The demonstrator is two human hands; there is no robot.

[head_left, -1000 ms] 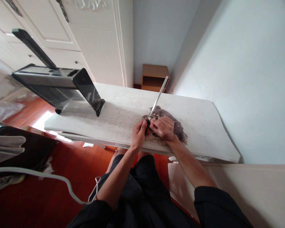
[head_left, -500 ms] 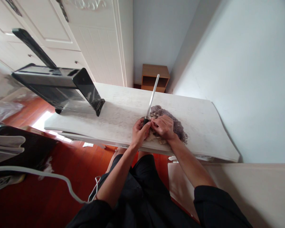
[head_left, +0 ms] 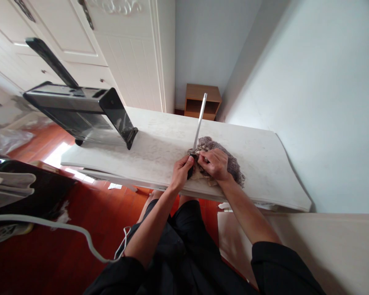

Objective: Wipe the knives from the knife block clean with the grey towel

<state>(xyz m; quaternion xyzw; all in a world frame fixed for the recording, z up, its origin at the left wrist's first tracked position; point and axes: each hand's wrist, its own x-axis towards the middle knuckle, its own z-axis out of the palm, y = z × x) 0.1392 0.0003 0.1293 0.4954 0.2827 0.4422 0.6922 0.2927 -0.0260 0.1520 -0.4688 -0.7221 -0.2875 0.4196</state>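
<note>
My left hand (head_left: 181,172) is closed around the black handle (head_left: 190,171) of a long, slim silver rod (head_left: 199,123); whether it is a sharpening steel or another tool I cannot tell. The shaft points up and away from me. My right hand (head_left: 214,163) is closed, its fingers pinching an edge of a shaggy grey-brown cloth (head_left: 233,166) beside the base of the rod. Most of the cloth lies bunched on the white tabletop (head_left: 160,139) behind and under that hand. The underside of the grip is hidden.
A black and silver frame with an upright arm (head_left: 76,98) stands on the table's left. White cabinets (head_left: 132,61) rise behind it, and a small brown bedside cabinet (head_left: 203,92) sits beyond the far edge. A pale wall (head_left: 326,102) borders the right. A white cable (head_left: 76,229) crosses lower left.
My left hand has slid down slightly, showing more of the black handle. The right hand has shifted a little with the cloth at the rod's base. The view has moved slightly.
</note>
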